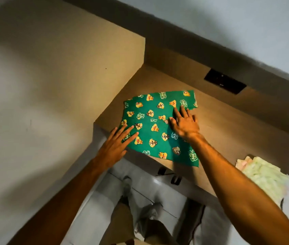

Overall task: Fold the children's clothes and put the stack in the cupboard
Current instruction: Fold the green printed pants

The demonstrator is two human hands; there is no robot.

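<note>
While both the left hand [115,149] and right hand [184,124] press straight, spread fingers on the green cartoon-print cotton garment [156,128] lying on the tan wooden desktop [228,124], smoothing seems underway; next, probably fold an edge over.

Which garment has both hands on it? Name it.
The green cartoon-print garment, spread flat on the desk under the left hand and right hand. The pale folded clothes at right lie untouched.

**Both hands flat, fingers extended**

Left bare hand [112,147]: forearm enters from 7 o'clock, wrist straight, fingers straight and slightly spread, pointing toward 1 o'clock, palm down. Right bare hand [184,123]: forearm enters from 5 o'clock, fingers extended toward 11 o'clock, spread, palm down. Neither hand curls or pinches. Hands near each other, apart.
</note>
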